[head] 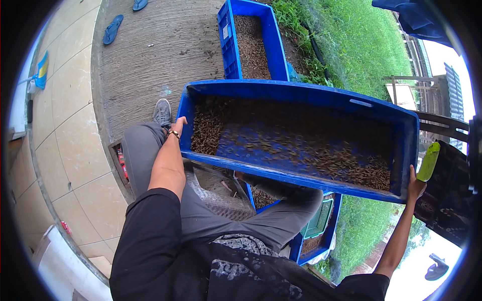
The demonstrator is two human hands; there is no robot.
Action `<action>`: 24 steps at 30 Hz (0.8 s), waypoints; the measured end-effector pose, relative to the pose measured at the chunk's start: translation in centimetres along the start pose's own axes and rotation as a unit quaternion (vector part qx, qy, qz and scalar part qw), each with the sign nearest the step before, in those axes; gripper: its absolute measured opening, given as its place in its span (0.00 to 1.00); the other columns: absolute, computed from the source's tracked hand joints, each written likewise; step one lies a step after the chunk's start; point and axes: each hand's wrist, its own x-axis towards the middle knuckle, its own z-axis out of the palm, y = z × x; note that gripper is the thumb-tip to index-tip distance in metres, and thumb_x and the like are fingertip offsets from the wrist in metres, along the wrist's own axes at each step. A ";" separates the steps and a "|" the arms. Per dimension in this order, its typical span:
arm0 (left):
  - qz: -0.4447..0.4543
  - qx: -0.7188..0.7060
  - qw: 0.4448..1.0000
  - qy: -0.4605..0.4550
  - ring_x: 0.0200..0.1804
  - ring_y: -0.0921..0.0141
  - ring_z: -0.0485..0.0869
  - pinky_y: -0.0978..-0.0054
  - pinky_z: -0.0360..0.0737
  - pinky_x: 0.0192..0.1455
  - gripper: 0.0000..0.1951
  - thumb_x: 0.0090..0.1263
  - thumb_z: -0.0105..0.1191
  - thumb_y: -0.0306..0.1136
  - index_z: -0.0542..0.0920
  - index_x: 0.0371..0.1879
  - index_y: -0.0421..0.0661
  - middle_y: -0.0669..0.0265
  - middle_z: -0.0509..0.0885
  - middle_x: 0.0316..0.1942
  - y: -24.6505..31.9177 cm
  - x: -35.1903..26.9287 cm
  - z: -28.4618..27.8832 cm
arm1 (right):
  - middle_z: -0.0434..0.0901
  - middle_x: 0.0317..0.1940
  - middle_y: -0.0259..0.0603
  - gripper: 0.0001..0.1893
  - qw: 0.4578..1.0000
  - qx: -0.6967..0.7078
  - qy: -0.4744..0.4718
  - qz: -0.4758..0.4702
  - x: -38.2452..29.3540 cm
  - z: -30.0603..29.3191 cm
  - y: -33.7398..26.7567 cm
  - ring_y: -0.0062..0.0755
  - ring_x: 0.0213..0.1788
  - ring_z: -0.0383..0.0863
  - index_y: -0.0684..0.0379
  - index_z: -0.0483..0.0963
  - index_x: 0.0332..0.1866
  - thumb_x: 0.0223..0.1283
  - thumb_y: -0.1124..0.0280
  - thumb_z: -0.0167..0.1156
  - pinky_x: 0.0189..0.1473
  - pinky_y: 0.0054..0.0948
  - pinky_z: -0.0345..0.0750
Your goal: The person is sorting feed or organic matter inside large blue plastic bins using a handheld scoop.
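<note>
A long blue plastic bin (301, 86) is held up in front of me, tilted, its open top facing me. My left hand (178, 126), with a bracelet at the wrist, grips its left end wall. At the right end wall is my right hand (415, 186), fingers on the outer side. Small brown larva-like pieces (207, 131) are heaped at the bin's left end. More of them (339, 161), blurred, spread over the floor to the lower right corner. A yellow-green object (428, 161) shows just beyond my right hand; whether I touch it cannot be told.
Another blue bin (280, 45) with similar brown contents stands on the ridged concrete (150, 60). Beside my leg, a further blue bin (331, 240) holds a green plastic basket (319, 218). Blue flip-flops (113, 29) lie near the tiled ledge (75, 150). Grass (361, 41) borders the right.
</note>
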 end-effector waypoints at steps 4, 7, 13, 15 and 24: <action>-0.015 -0.008 1.000 -0.005 0.66 0.53 0.70 0.60 0.67 0.67 0.46 0.38 0.56 0.55 0.76 0.61 0.38 0.45 0.71 0.66 -1.2 1.2 -0.8 | 0.76 0.18 0.49 0.30 0.994 0.059 0.077 -0.048 -0.4 -0.6 -2.3 0.53 0.21 0.75 0.64 0.73 0.26 0.53 0.41 0.68 0.28 0.47 0.70; -0.042 -0.016 0.997 -0.064 0.65 0.53 0.71 0.60 0.67 0.66 0.45 0.37 0.57 0.55 0.78 0.59 0.38 0.45 0.71 0.66 -2.6 3.9 -0.1 | 0.75 0.17 0.48 0.29 0.996 0.063 0.050 -0.036 0.1 -1.0 -2.6 0.51 0.20 0.74 0.64 0.73 0.26 0.54 0.42 0.67 0.27 0.46 0.69; -0.052 -0.070 0.993 -0.084 0.60 0.56 0.76 0.65 0.70 0.63 0.42 0.35 0.60 0.55 0.83 0.51 0.37 0.47 0.78 0.60 -8.2 9.8 -0.8 | 0.69 0.13 0.44 0.28 0.986 0.081 0.099 -0.112 2.1 0.1 -6.5 0.44 0.16 0.67 0.63 0.71 0.22 0.55 0.45 0.68 0.24 0.44 0.66; -0.054 -0.005 0.996 -0.068 0.61 0.56 0.75 0.63 0.70 0.63 0.43 0.35 0.60 0.55 0.81 0.53 0.36 0.46 0.77 0.60 -8.3 10.4 1.9 | 0.67 0.13 0.44 0.28 0.982 0.070 0.113 -0.131 2.1 -0.7 -7.0 0.46 0.15 0.66 0.64 0.70 0.21 0.54 0.47 0.70 0.24 0.45 0.65; -0.081 -0.106 0.976 -0.174 0.52 0.60 0.75 0.66 0.70 0.59 0.33 0.43 0.58 0.55 0.81 0.47 0.44 0.57 0.79 0.49 -13.0 17.7 4.6 | 0.78 0.27 0.49 0.24 0.980 0.080 0.114 -0.143 3.6 -1.4 -10.6 0.53 0.27 0.77 0.62 0.76 0.36 0.49 0.51 0.74 0.32 0.45 0.73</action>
